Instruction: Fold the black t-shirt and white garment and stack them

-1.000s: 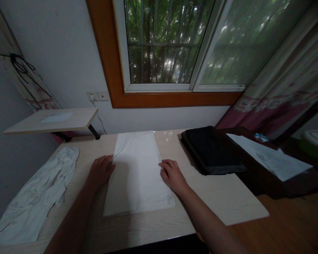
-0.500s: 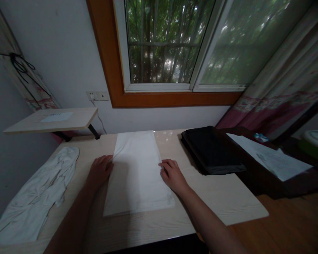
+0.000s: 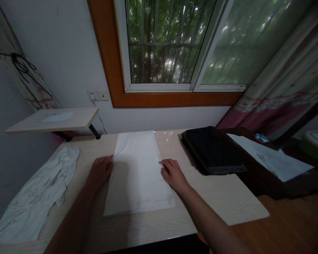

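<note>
Had the middle cloth (image 3: pixel 137 176) on the desk (image 3: pixel 243 208) between left fingers (image 3: pixel 105 161) and right fingers (image 3: pixel 169 163). Saw the other cloth (image 3: pixel 38 197) further left, in front of the shelf (image 3: pixel 82 118) with paper (image 3: pixel 57 117) on top. Found the pile (image 3: pixel 214 151) to the right, the window (image 3: pixel 165 46) behind the desk.

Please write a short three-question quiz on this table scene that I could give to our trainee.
1. Multiple choice: what lies between the left hand and the right hand?
a) a keyboard
b) a flat white cloth
c) a dinner plate

2. True or false: the crumpled pale cloth lies nearer the left hand than the right hand.

3. Fill the gap: the pile at the right side of the table is ____ in colour.

Key: 1. b; 2. true; 3. black.
</note>
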The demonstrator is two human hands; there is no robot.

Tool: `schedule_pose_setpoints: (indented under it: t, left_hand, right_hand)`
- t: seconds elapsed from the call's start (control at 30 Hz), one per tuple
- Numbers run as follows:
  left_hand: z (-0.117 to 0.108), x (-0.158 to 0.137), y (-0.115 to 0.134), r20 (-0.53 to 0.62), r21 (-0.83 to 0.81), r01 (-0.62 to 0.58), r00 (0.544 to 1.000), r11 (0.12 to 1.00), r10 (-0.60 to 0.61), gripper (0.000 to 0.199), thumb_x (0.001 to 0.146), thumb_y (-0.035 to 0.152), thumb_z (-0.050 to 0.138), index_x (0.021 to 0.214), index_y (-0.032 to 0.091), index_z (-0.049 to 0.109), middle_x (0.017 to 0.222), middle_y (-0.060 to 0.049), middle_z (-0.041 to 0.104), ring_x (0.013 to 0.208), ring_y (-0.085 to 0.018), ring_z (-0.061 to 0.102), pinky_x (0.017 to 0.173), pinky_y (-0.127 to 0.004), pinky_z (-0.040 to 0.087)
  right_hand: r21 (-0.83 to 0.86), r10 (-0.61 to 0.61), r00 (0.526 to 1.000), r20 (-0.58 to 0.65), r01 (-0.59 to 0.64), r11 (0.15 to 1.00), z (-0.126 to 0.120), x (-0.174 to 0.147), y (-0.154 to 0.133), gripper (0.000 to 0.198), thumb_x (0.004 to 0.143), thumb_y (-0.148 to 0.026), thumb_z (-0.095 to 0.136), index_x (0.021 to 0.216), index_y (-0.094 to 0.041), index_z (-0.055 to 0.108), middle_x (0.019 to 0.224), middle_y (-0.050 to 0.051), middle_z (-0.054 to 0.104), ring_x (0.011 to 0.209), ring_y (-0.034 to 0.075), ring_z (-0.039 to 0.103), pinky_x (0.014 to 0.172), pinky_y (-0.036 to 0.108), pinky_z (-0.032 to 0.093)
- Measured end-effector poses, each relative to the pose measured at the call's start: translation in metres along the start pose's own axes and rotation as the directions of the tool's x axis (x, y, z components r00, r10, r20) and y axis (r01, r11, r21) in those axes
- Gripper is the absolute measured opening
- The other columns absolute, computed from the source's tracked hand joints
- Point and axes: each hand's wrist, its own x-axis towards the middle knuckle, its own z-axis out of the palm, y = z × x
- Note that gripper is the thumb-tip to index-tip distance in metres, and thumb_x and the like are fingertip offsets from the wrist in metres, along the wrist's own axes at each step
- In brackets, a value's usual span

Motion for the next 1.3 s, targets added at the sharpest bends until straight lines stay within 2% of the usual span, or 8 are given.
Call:
schedule_pose_setpoints:
  t: [0.23,0.33,0.43,0.6,0.87,1.03,1.13,1.3]
  left_hand:
    - [-0.004,0.004,0.016,0.020,-0.038,0.142,0.990,0.989,-0.142,0.051,0.094,0.047,0.055,0.137,0.019,0.061,0.101,-0.007,0.075,0.094,-0.026,0.065,0.096,-0.043,0.049]
    - [-0.003,0.005,0.022,0.038,-0.033,0.228,0.973,0.973,-0.227,0.059,0.092,0.051,0.057,0.142,0.020,0.057,0.085,-0.004,0.074,0.082,-0.025,0.065,0.088,-0.042,0.050]
    - [-0.003,0.005,0.026,0.057,-0.007,0.242,0.969,0.970,-0.241,0.063,0.092,0.051,0.057,0.147,0.021,0.053,0.078,-0.002,0.072,0.077,-0.024,0.064,0.088,-0.042,0.049]
    - [-0.004,0.002,0.026,0.101,-0.008,0.221,0.971,0.975,-0.219,0.063,0.092,0.044,0.058,0.149,0.020,0.049,0.078,0.000,0.069,0.078,-0.023,0.062,0.089,-0.041,0.047]
    - [-0.005,-0.004,0.024,0.165,-0.162,0.167,0.976,0.973,-0.141,0.050,0.091,0.037,0.054,0.138,0.022,0.060,0.078,0.000,0.062,0.076,-0.020,0.058,0.077,-0.036,0.047]
    - [-0.013,-0.020,0.028,0.199,-0.205,0.128,0.976,0.970,-0.086,0.041,0.092,0.040,0.053,0.125,0.022,0.071,0.082,-0.004,0.066,0.082,-0.023,0.061,0.083,-0.040,0.050]
    - [-0.017,-0.032,0.032,0.248,-0.212,0.112,0.967,0.971,-0.057,0.036,0.095,0.042,0.052,0.117,0.025,0.075,0.085,-0.006,0.073,0.086,-0.025,0.066,0.097,-0.048,0.049]
    - [-0.019,-0.052,0.036,0.264,-0.241,0.071,0.965,0.968,-0.005,0.031,0.096,0.045,0.053,0.108,0.031,0.077,0.105,-0.002,0.079,0.098,-0.025,0.071,0.121,-0.058,0.031]
  right_hand:
    - [0.068,0.159,0.987,0.002,-0.159,0.985,0.004,0.025,0.010,0.036,0.091,-0.018,0.057,0.127,-0.021,0.062,0.118,0.009,0.069,0.109,0.024,0.061,0.101,0.040,0.048]
    - [0.086,0.244,0.969,0.029,-0.245,0.966,0.007,0.036,0.008,0.035,0.091,-0.022,0.058,0.126,-0.022,0.061,0.107,0.006,0.071,0.097,0.021,0.066,0.090,0.034,0.051]
    - [0.006,0.307,0.949,0.077,-0.308,0.951,0.010,0.041,0.003,0.040,0.092,-0.028,0.061,0.132,-0.025,0.057,0.096,0.004,0.073,0.084,0.021,0.068,0.076,0.029,0.049]
    - [-0.125,0.310,0.942,0.130,-0.294,0.948,0.014,0.041,-0.002,0.043,0.095,-0.028,0.057,0.138,-0.023,0.053,0.094,0.005,0.074,0.083,0.022,0.069,0.072,0.028,0.046]
    - [-0.094,0.224,0.955,0.196,-0.209,0.973,0.008,0.029,-0.001,0.035,0.096,-0.019,0.053,0.130,-0.021,0.060,0.094,0.006,0.073,0.085,0.020,0.068,0.078,0.028,0.048]
    - [0.028,0.113,0.961,0.253,-0.124,0.992,-0.006,0.015,-0.010,0.023,0.094,-0.015,0.050,0.104,-0.022,0.070,0.098,0.006,0.074,0.090,0.021,0.068,0.083,0.030,0.049]
    - [0.059,0.099,0.951,0.292,-0.121,0.991,-0.015,0.006,-0.015,0.020,0.094,-0.017,0.050,0.098,-0.022,0.069,0.091,0.005,0.073,0.085,0.021,0.067,0.080,0.030,0.049]
    - [0.138,0.081,0.924,0.373,-0.141,0.980,-0.026,-0.007,-0.018,0.016,0.095,-0.020,0.052,0.092,-0.022,0.067,0.091,0.004,0.073,0.085,0.020,0.066,0.078,0.028,0.047]
